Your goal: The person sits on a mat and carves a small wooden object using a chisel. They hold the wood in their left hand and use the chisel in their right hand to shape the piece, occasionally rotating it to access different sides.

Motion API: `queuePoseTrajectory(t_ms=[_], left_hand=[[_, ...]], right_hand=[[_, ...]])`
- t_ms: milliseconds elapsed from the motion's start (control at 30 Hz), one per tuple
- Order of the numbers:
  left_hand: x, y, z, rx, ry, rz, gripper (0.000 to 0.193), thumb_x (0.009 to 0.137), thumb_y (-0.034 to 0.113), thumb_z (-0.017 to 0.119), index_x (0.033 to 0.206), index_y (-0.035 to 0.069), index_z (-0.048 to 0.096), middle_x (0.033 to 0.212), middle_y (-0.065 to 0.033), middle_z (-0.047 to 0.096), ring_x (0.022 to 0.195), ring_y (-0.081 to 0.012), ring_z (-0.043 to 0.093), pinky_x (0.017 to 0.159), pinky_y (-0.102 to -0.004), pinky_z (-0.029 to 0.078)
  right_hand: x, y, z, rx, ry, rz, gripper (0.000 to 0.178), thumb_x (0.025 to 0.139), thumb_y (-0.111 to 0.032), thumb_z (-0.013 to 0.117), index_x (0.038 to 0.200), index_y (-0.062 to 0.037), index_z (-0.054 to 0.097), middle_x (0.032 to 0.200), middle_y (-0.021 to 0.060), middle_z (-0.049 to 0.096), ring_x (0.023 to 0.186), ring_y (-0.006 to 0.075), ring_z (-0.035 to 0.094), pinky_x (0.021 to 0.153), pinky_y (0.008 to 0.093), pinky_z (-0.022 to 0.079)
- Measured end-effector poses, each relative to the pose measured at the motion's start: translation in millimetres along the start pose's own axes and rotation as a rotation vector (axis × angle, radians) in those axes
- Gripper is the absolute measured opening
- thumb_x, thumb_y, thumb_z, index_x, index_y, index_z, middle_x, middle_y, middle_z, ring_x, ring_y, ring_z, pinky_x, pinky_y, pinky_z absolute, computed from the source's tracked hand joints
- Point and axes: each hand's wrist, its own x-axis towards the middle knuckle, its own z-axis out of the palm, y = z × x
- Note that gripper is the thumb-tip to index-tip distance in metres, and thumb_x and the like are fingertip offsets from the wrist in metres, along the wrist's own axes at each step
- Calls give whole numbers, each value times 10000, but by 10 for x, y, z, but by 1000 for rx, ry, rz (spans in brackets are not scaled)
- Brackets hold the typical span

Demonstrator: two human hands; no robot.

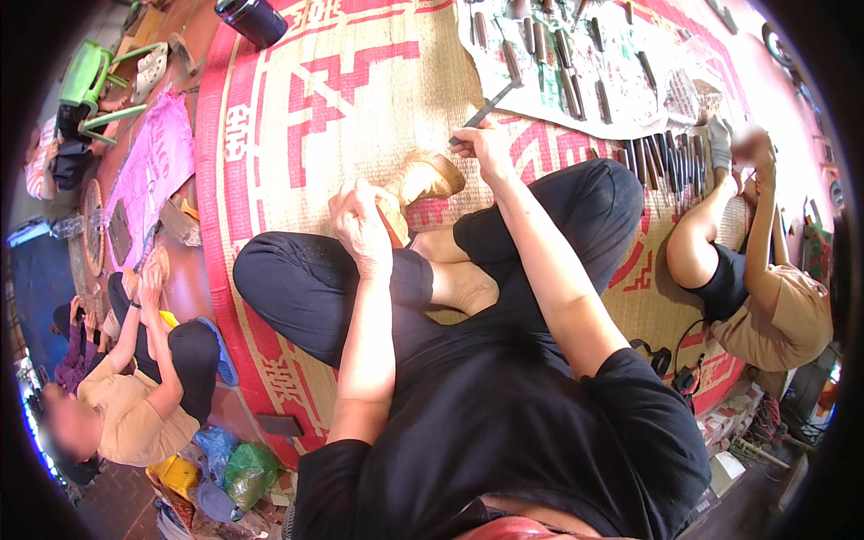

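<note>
My left hand [358, 219] is closed at the near side of a pale, carved-looking wooden piece [427, 178]. A reddish-brown edge shows below its fingers; whether that belongs to the piece cannot be made out. My right hand [486, 148] grips a slim dark tool [486, 110], which points up and right to the edge of a spread sheet [576, 124]. At its far end the tool meets or overlaps a brown handle [510, 61] on the sheet; I cannot tell if they are joined. The wooden piece sits on the mat just beyond my crossed legs.
Several dark-handled hand tools [564, 49] lie on the sheet, with another row of tools [664, 162] to its right. A patterned mat [270, 171] spreads under me. A dark cylinder [255, 22] stands far left. People sit at right [765, 297] and left [135, 405].
</note>
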Motion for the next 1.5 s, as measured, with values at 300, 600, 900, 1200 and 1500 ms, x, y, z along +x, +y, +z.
queuePoseTrajectory(t_ms=[300,600,900,1200,1500], left_hand=[[-1,81,-3,-9,-7,-32,434,980,272,390,683,22,584,713,-59,589,810,-214,503,793,-353,394],[-3,78,-46,-20,-1,-95,419,967,284,430,673,22,575,744,-76,597,841,-229,515,818,-350,395],[-7,-50,3,-41,48,8,428,968,323,433,721,-1,565,733,-80,572,728,-167,553,734,-325,434],[9,-212,35,-255,93,-248,387,955,331,463,753,14,554,734,-65,576,690,-143,550,681,-296,457],[38,-5,16,-443,150,-345,407,980,240,434,690,-27,539,682,-92,557,604,-168,556,626,-311,470]], right_hand=[[-162,58,167,-188,-237,-23,166,757,-85,662,884,14,623,826,92,646,790,159,605,737,275,477],[-49,-27,31,-6,-33,37,98,747,-44,639,809,19,595,747,124,651,635,171,638,605,270,510],[-79,27,62,-74,-84,33,124,778,-68,645,857,8,588,765,93,647,645,139,623,612,235,494],[-285,-4,153,-217,-247,-1,166,768,-80,670,896,3,605,803,72,651,792,152,605,773,263,465],[-65,21,3,84,19,11,144,772,-74,652,875,11,596,756,103,646,619,169,627,568,259,509]])
